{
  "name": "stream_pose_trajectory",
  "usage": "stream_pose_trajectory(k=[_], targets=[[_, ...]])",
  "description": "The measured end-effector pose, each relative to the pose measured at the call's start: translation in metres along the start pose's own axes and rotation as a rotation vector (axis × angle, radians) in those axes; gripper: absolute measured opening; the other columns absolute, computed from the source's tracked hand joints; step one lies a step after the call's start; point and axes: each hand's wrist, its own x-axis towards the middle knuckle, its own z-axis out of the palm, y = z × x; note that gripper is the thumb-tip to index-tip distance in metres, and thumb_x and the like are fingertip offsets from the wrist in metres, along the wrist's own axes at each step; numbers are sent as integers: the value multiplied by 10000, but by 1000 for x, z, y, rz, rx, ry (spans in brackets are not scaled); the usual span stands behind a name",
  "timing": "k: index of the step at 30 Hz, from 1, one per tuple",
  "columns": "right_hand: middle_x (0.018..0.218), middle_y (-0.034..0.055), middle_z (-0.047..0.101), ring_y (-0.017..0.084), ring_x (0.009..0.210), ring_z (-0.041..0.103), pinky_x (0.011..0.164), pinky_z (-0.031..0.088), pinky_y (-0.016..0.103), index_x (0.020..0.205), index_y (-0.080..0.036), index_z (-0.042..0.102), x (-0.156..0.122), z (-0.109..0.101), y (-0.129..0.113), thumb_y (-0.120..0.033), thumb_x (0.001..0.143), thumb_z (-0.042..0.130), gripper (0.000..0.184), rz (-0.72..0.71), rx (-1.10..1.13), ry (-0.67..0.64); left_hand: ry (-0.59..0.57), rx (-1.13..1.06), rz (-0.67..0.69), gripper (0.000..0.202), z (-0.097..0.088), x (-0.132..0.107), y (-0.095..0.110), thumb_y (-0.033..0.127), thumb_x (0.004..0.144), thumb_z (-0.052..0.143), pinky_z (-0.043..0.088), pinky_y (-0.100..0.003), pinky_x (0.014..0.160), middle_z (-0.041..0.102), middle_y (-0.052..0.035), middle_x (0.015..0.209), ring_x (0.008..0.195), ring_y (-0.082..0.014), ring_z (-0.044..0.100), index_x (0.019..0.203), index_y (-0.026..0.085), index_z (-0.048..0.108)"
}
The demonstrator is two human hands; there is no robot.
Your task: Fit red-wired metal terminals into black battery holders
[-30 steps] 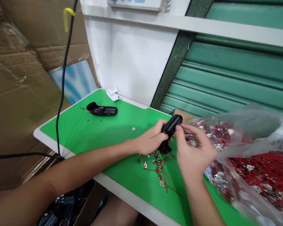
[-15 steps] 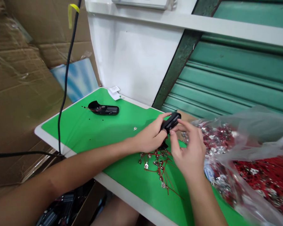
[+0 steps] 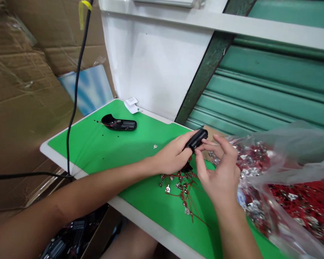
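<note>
Left hand point(image 3: 172, 156) wrapped around a black plastic part point(image 3: 196, 139), fingers pressed shut on its lower end. Part tilted, top end poking up and away past the thumb. Held just above the green desk point(image 3: 129, 144), near the middle of its far edge.

Right hand point(image 3: 218, 172) right beside it, fingertips touching the black part from the right side. Thumb and first finger pinching close at the part. Cannot tell if something tiny sits between them. Other fingers spread a little and curled.

Under both hands, a small heap of red wires point(image 3: 183, 187) with little silver ends, lying on the desk close to the near edge. One tiny silver piece point(image 3: 155, 146) alone on the green, left of the hands.

Another black part point(image 3: 119, 124) lying flat near the far left corner of the desk, well apart from the hands, with thin red wire at its end. A white paper tag point(image 3: 131, 104) at the far edge, just behind it.

A big clear plastic bag point(image 3: 286, 165) on the right side of the desk, full of more red wires and silver bits, touching close to the right hand.

A black cable point(image 3: 74, 97) hanging down past the left edge. Brown cardboard point(image 3: 21, 90) on the left. A box of black parts point(image 3: 70, 237) low down below the near edge.
</note>
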Motion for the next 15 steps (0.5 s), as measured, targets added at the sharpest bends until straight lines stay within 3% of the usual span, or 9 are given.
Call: stream_pose_trajectory(k=[4,15], targets=[[1035,47,759,218,1119,755,926,627,352,1507,-205,404,-1,0,-1,-166,953,706,632,6,-15,3,0,6,-19,598,0,0,1,255,951,377,322,-423,1332,455,-137,1635,1483,-232,475,1526,107,446],[976,42,759,236,1002,783,885,612,391,1408,-201,454,1,3,-7,-186,955,692,512,74,0,43,11,12,-83,592,3,-1,0,225,923,376,319,-427,1328,485,-110,1611,1494,-229,458,1503,151,472]])
